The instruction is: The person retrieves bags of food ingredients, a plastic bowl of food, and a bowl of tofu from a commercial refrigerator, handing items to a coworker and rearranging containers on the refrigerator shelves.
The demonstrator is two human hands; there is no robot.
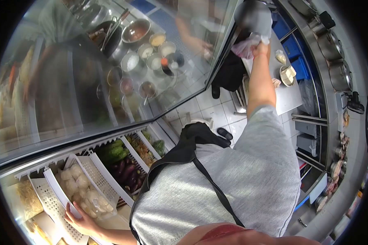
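My left hand (79, 220) is at the lower left, fingers spread and resting at the rim of a white perforated basket (57, 192). Beside it, a clear bag of round, pale pieces (84, 190) fills the basket. On the far side of the view, my right arm is stretched forward. The fingers of my right hand (261, 50) are closed on a thin, pinkish plastic bag (246, 47); its contents cannot be made out. Right beyond that hand is a person in dark trousers (230, 71), upper part blurred.
A glass door (159, 110) stands open over the baskets, reflecting bowls. Other baskets hold eggplants (129, 173) and green cucumber-like vegetables (112, 152). A bowl of white blocks (288, 75) sits on a steel table (288, 100). Pots (340, 75) line the right side.
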